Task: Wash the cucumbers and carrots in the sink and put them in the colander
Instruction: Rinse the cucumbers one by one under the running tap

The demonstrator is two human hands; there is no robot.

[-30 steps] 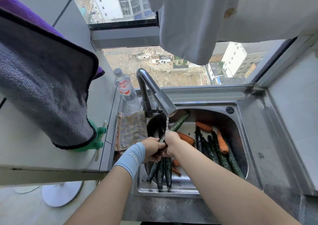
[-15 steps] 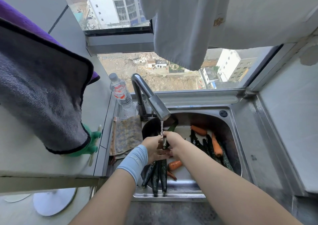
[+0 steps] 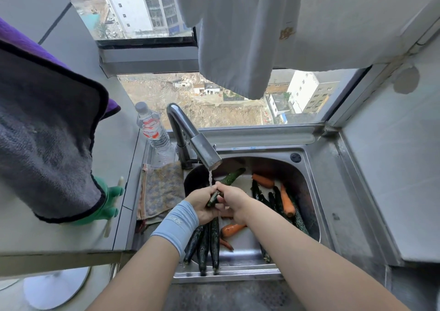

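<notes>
Both hands hold one dark green cucumber (image 3: 229, 178) under the thin stream from the tap (image 3: 205, 154). My left hand (image 3: 202, 203), with a pale blue wristband, grips its near end. My right hand (image 3: 234, 202) grips it just beside the left. The far end of the cucumber points up and right over the steel sink (image 3: 307, 165). Several cucumbers (image 3: 207, 241) lie at the sink's near left, more with carrots (image 3: 285, 202) at the right. An orange carrot (image 3: 232, 229) lies under my right wrist. A dark rounded colander rim (image 3: 191, 179) shows at the sink's left.
A folded cloth (image 3: 162, 189) lies left of the sink. A clear water bottle (image 3: 152, 128) stands behind it. A grey towel (image 3: 45, 132) hangs at the left over a counter with a green glove (image 3: 107, 206). White cloth (image 3: 238, 37) hangs above the window.
The cucumber's far end has tilted up again toward the tap after being low between the hands. The camera has drawn slightly closer; both hands stay under the stream.
</notes>
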